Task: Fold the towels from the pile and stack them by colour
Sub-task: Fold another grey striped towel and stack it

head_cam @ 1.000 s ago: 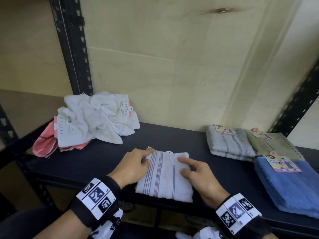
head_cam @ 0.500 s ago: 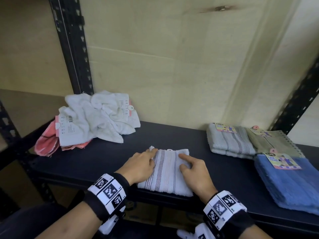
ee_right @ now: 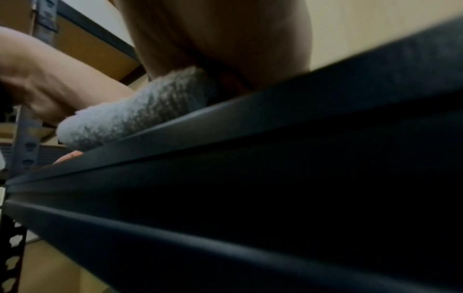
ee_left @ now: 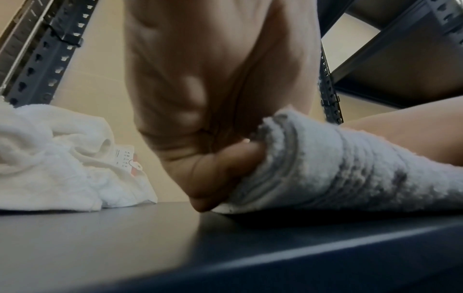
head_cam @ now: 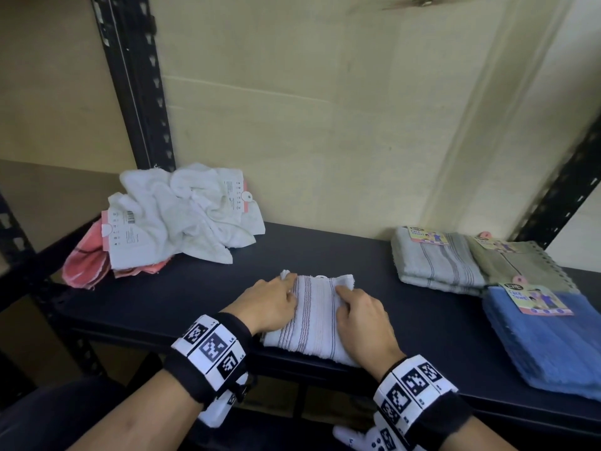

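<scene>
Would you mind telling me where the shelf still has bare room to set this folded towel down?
Bare shelf lies between the striped towel under both hands and the grey folded towel. Another bare strip runs between the unfolded pile and the left hand. The right end is crowded: the grey, green and blue towel lie close together.

A dark shelf board [head_cam: 325, 255] of a metal rack fills the lower part of the head view, and its front edge [ee_right: 300, 111] shows as a long dark rail in the right wrist view. Behind it stands a pale wooden panel [head_cam: 309, 109] with a dark knot [head_cam: 419, 1] near the top edge. Two black posts with rows of holes stand at the back, one on the left [head_cam: 136, 92] and one on the right [head_cam: 562, 196].
</scene>
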